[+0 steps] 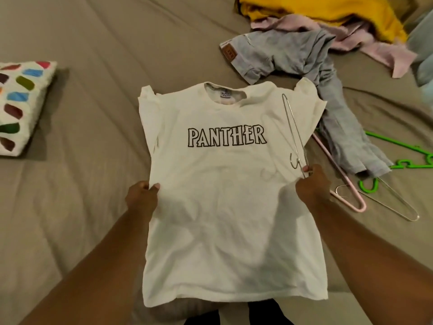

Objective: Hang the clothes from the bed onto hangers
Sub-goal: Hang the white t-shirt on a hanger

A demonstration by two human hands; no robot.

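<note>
Currently left grip [143, 195] pinches T-shirt [222, 184] left edge; right grip [314, 184] pinches T-shirt right edge plus wire hanger [291, 127], over that side.

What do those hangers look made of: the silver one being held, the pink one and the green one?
Silver hanger: thin bare metal wire, with shiny glints.
Pink hanger: thicker and matte, probably plastic or coated wire.
Green hanger: flat, bright, moulded look, likely plastic.
</note>
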